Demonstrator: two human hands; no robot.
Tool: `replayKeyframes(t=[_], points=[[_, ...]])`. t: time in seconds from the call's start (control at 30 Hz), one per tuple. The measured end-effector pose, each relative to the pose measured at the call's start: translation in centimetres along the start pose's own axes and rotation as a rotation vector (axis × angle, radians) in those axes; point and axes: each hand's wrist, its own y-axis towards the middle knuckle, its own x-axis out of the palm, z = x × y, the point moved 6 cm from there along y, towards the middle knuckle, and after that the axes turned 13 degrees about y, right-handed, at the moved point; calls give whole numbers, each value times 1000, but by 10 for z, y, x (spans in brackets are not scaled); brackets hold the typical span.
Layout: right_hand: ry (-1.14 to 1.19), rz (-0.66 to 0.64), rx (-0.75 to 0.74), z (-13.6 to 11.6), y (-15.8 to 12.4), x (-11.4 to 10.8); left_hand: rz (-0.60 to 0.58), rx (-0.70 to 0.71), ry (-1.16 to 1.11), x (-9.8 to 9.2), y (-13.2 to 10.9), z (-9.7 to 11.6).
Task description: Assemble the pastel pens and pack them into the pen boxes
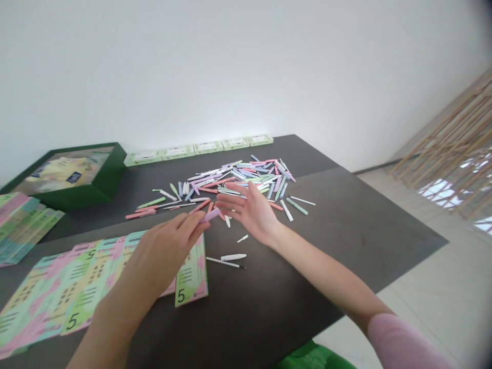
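The left hand (169, 245) pinches one purple piece (210, 214) at frame centre, its long axis slanting up and rightward from those fingertips toward the right hand (257, 212), whose fingers are extended, gripping nothing visible. The left is nearer, touching it. Below centre lie one white barrel (233, 257) and one refill (224, 262); above, five boxes (208, 148) and uncountably jumbled pens (246, 174).

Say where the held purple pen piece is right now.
The purple pen piece is slightly left of centre in the head view, held in the left hand, just left of the open right hand.
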Motion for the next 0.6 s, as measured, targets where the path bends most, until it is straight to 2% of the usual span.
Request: replayKeyframes(t=[0.07, 0.1, 0.23, 0.37, 0.47, 0.6], points=[[164, 159, 134, 20, 1, -9, -44, 74, 91, -1, 4, 3], [215, 198, 196, 29, 0, -8, -70, 118, 125, -2, 7, 5], [389, 179, 287, 44, -2, 9, -202, 294, 176, 0, 14, 20], [464, 204, 304, 51, -5, 17, -294, 339, 167, 4, 18, 26], [469, 255, 307, 55, -7, 15, -290, 356, 133, 6, 17, 25], [497, 284, 280, 56, -9, 12, -189, 318, 40, 8, 12, 17]])
